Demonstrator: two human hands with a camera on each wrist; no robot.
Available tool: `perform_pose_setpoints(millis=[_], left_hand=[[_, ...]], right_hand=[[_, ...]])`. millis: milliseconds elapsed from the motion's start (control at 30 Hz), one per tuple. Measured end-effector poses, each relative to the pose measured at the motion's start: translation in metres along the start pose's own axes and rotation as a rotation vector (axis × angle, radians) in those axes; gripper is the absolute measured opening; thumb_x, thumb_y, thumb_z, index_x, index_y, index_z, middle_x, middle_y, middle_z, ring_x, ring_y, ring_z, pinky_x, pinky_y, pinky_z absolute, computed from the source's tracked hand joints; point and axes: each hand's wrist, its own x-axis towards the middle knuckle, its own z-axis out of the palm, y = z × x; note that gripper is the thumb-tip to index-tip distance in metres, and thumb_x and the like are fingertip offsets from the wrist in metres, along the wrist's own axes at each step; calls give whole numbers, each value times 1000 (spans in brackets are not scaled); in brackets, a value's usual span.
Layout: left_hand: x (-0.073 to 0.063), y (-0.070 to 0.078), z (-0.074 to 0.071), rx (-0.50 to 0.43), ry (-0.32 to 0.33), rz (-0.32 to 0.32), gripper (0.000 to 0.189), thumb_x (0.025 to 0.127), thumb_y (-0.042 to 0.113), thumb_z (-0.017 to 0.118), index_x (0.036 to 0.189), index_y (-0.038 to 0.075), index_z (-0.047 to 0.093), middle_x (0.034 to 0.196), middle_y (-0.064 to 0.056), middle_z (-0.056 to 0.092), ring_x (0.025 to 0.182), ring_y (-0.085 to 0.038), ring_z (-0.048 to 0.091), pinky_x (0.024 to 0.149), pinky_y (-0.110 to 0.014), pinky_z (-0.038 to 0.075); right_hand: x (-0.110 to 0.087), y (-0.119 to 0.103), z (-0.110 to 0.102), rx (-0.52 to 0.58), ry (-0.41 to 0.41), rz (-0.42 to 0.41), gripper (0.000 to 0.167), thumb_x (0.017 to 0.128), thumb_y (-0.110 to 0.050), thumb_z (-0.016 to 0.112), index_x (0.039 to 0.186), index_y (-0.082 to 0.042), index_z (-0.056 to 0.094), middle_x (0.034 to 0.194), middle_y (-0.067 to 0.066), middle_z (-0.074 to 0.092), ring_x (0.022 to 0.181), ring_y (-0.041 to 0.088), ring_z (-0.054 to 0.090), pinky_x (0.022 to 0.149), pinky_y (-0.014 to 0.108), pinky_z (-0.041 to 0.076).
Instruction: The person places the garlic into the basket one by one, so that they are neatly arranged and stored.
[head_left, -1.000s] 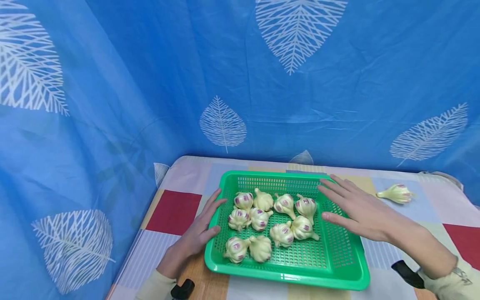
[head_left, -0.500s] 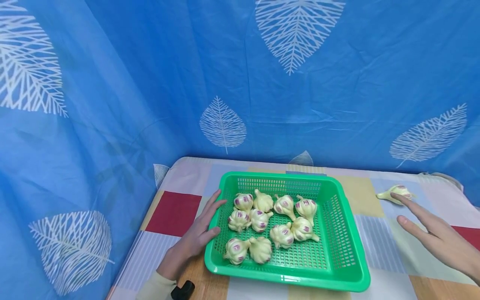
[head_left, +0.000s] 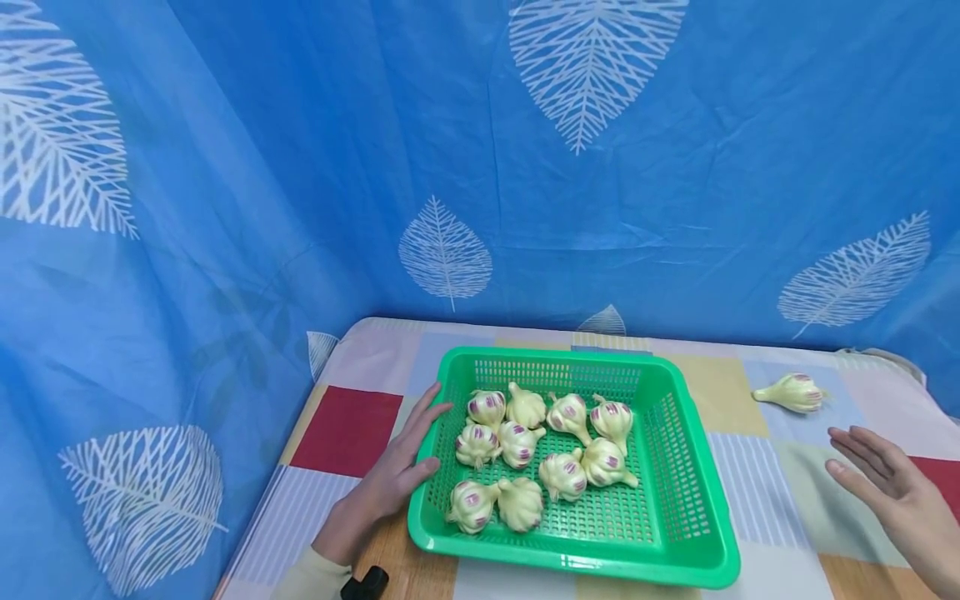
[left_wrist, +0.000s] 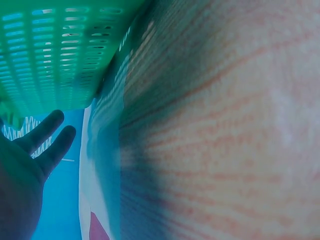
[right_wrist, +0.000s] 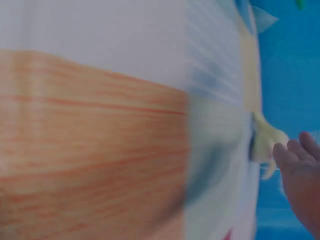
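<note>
A green plastic basket [head_left: 577, 560] with perforated walls holds several garlic bulbs [head_left: 564, 476], white with purple streaks. My left hand [head_left: 397, 467] rests at the basket's left rim, fingers extended; its left wrist view shows the fingers [left_wrist: 55, 145] by the perforated wall. One lone garlic bulb [head_left: 792, 392] lies on the table at the right, its stem pointing left. Just in front of that bulb, my right hand [head_left: 900, 500] is held above the cloth, fingers loosely extended and nothing in it. The right wrist view has the same bulb [right_wrist: 265, 137] beyond the fingertips.
The table is covered by a patchwork-patterned cloth [head_left: 750, 483] of coloured squares. A blue curtain [head_left: 675, 208] with white leaf prints hangs along the back and left sides of the table.
My right hand has left the basket's right side and moved right, toward the lone bulb, then drawn slightly back from it. The left hand and basket stay in place.
</note>
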Motion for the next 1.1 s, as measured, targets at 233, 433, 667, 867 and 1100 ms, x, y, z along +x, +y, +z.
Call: perform_pose_setpoints(millis=[233, 433, 667, 867, 1100], left_hand=[[0, 1, -1, -9, -4, 5, 68, 93, 21, 56, 156, 9, 32, 168, -8, 7, 151, -30, 14, 104, -64, 39], [-1, 2, -1, -12, 2, -1, 69, 92, 20, 55, 155, 6, 32, 168, -7, 8, 151, -30, 14, 105, -62, 40], [-1, 2, -1, -8, -2, -3, 69, 92, 21, 55, 156, 9, 32, 168, -7, 7, 151, -30, 15, 104, -61, 41], [-1, 1, -2, -4, -2, -3, 69, 93, 22, 55, 156, 9, 32, 168, -8, 7, 151, -30, 15, 103, -61, 41], [-1, 0, -1, -1, -11, 0, 69, 93, 22, 56, 156, 9, 32, 168, -8, 7, 151, -30, 15, 104, -57, 43]], right_hand=[[14, 16, 8, 41, -55, 195, 107, 101, -53, 51, 152, 5, -23, 158, 36, -11, 143, 53, -8, 100, 77, 22], [25, 20, 11, -41, -23, 243, 112, 97, -59, 54, 153, 8, -16, 158, 38, -5, 143, 57, 1, 100, 76, 25], [44, 23, 13, 27, 26, 248, 114, 95, -59, 58, 155, 5, -15, 161, 32, -3, 146, 49, 1, 110, 67, 18], [62, 23, 12, 39, 42, 179, 112, 96, -55, 60, 156, 2, -16, 162, 30, -4, 148, 44, -1, 115, 52, 16], [84, 21, 12, 94, 108, 165, 110, 97, -49, 62, 155, 4, -16, 163, 28, -6, 149, 42, -1, 118, 49, 10]])
